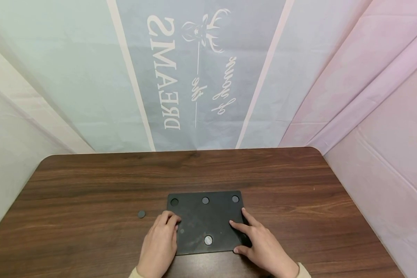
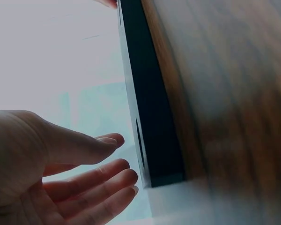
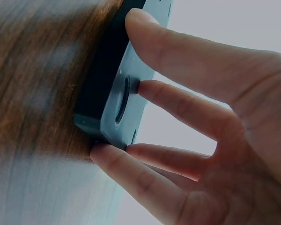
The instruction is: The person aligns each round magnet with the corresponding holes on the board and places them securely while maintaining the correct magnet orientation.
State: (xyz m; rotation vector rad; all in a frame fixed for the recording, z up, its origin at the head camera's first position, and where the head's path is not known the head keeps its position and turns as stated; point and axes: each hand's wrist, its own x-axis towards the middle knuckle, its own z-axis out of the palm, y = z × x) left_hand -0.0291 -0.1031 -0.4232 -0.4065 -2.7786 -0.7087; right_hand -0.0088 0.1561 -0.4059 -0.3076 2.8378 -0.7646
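Observation:
A flat black rectangular plate [image 1: 212, 216] with round recesses lies on the table. Grey discs show in the recesses at its far middle and far right; a brighter silvery one shows near the front middle. The far-left recess looks dark. My left hand [image 1: 160, 243] is at the plate's left edge, fingers loosely bent; in the left wrist view nothing is between them. Spread over the right side, my right hand [image 1: 265, 245] touches the plate, its thumb at the front edge. In the right wrist view its fingers [image 3: 178, 105] are nearly straight, touching the plate around a recess.
A small dark grey disc [image 1: 141, 214] lies on the brown wooden table [image 1: 90, 185], left of the plate. Behind the table hangs a pale cloth [image 1: 201, 135] with mirrored lettering, and more cloth [image 1: 385, 166] runs along the right side.

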